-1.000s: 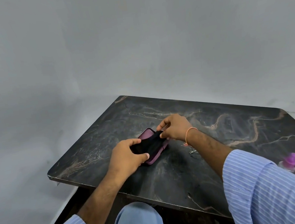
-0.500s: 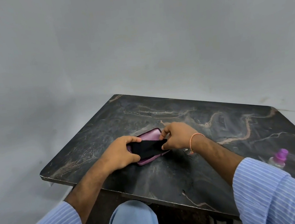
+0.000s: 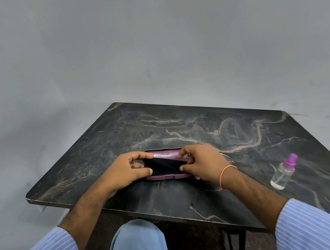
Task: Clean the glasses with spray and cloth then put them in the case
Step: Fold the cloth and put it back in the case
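A purple glasses case (image 3: 165, 152) lies open on the dark marble table (image 3: 191, 197), its long side towards me. A black cloth (image 3: 163, 167) is spread over the inside of the case. My left hand (image 3: 127, 170) pinches the cloth's left end between thumb and fingers. My right hand (image 3: 202, 161) pinches its right end. A thin wire glasses frame (image 3: 228, 158) shows partly on the table just behind my right wrist; most of it is hidden. A clear spray bottle (image 3: 283, 173) with a purple cap lies far to the right.
The table's front edge (image 3: 116, 208) runs close to my knee (image 3: 137, 245). A grey wall and floor surround the table. A black table leg (image 3: 237, 246) stands below at the right.
The case has turned from a slanted position to lying crosswise in front of me. Both hands have kept hold of the black cloth and now stretch it flat over the case.
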